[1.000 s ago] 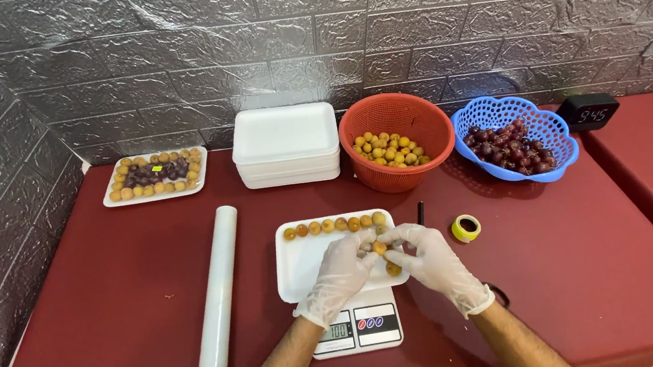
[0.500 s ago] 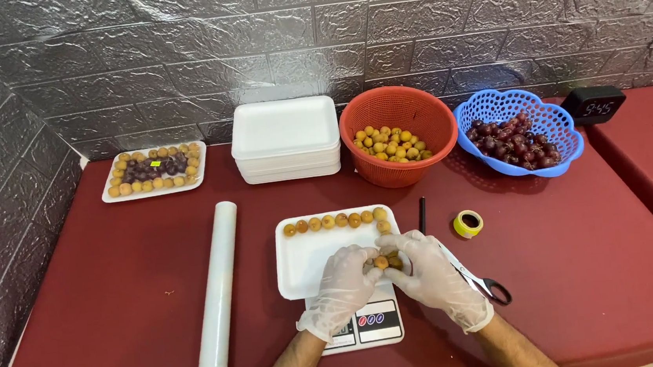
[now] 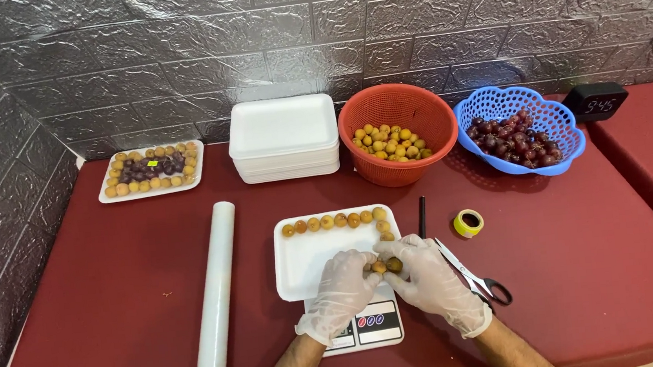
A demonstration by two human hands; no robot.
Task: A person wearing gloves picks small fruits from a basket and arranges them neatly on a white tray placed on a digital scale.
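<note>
In the lower middle of the head view, both gloved hands meet over the right edge of a white foam tray (image 3: 310, 264). The left hand (image 3: 341, 292) and the right hand (image 3: 428, 277) have their fingertips pinched together around a few small yellow-brown fruits (image 3: 385, 266), holding them just above or on the tray's lower right corner; I cannot tell whether the fruits touch the foam. A row of the same fruits (image 3: 330, 222) runs along the tray's top edge and turns down its right side. The tray sits on a small digital scale (image 3: 366, 325), whose front panel shows below the wrists.

Just right of the tray lies a dark pen (image 3: 422, 216), then a small roll of yellow tape (image 3: 468, 223), and below them a pair of scissors (image 3: 477, 279), near the right hand. At centre left a long roll of clear film (image 3: 216, 291) lies nearly upright in the frame on the red surface (image 3: 101, 305).

Across the upper part, from left to right: a filled tray (image 3: 150, 170) with yellow fruits around dark ones, a stack of empty foam trays (image 3: 284, 136), an orange basket (image 3: 396, 106) of yellow fruits, and a blue basket (image 3: 549, 121) of dark red fruits. A small black clock (image 3: 595, 101) stands at the far right, against the grey stone-pattern wall (image 3: 173, 55).
</note>
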